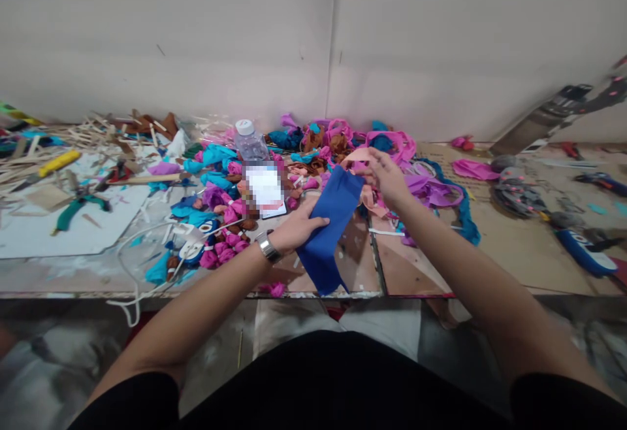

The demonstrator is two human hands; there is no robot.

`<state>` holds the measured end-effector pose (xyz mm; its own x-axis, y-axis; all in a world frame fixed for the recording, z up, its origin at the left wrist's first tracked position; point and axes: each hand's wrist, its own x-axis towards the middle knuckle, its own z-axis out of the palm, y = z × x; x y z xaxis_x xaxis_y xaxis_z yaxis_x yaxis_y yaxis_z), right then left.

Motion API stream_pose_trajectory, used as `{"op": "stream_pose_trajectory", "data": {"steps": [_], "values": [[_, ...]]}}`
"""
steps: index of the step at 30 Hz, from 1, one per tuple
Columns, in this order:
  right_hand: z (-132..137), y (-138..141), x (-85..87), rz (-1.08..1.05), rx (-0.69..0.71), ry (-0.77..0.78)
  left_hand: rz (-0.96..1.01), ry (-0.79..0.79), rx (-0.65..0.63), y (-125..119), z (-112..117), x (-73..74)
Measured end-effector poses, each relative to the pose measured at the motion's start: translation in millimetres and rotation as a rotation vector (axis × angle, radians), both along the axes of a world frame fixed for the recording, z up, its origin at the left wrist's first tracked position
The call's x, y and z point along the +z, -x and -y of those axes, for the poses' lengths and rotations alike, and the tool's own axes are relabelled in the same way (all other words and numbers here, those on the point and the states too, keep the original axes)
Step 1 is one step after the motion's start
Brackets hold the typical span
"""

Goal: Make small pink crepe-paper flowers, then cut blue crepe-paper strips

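While the left hand [295, 229] holds the blue strip [331, 215] about its middle, thumb laid on top, the right hand [388, 178] is positioned at the strip's upper end, fingers bent at a peach strip [356, 157]. The left grip is narrow and occupied by the blue piece; whether the right fingers also pinch it cannot be determined from this view. The blue strip is located in front of the person, over the worktable [416, 273], its lower end creased and reaching toward the near edge. Step in hand, as judged: two-handed handling of the strip at its upper end. The next move appears to call for a steady left hold and a fine right fingertip pinch. Noted nearby: a phone [267, 189] left of the strip, a clear bottle [251, 142] behind the phone, and pink bundles [223, 247] left of the left hand. Lilac strips [431, 188] lie just beside the right hand; snagging is judged possible.
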<state>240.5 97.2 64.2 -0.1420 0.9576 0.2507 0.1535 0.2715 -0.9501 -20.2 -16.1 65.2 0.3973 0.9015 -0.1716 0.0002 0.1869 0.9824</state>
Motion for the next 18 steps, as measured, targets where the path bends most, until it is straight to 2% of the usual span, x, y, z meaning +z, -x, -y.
{"op": "stream_pose_trajectory", "data": {"steps": [1, 4, 7, 9, 11, 13, 15, 16, 18], "values": [[-11.5, -4.7, 8.5, -0.04, -0.097, 0.037, 0.027, 0.006, 0.016, 1.7, 2.4, -0.3], [-42.4, -22.4, 34.3, -0.057, -0.255, 0.018, 0.11, 0.011, 0.074, 6.4, 9.9, 0.1], [-50.9, -31.4, 51.6, 0.114, -0.335, 0.058, 0.173, -0.014, 0.136, 9.6, 16.1, -1.1], [-36.3, -24.7, 56.0, 0.331, -0.226, 0.002, 0.179, -0.047, 0.159, 10.4, 18.5, -4.1], [-8.2, -8.0, 56.9, 0.393, -0.083, -0.074, 0.168, -0.085, 0.154, 9.8, 19.5, -7.6], [24.3, 12.6, 57.6, 0.509, 0.185, -0.297, 0.151, -0.133, 0.131, 7.8, 19.2, -9.7], [50.8, 29.7, 59.4, 0.613, 0.461, -0.451, 0.13, -0.189, 0.106, 5.1, 18.2, -9.1], [59.6, 35.1, 60.3, 0.665, 0.539, -0.497, 0.127, -0.215, 0.099, 3.6, 17.6, -7.6], [67.8, 39.1, 61.0, 0.728, 0.563, -0.555, 0.149, -0.251, 0.103, 1.0, 16.8, -2.8]]}}
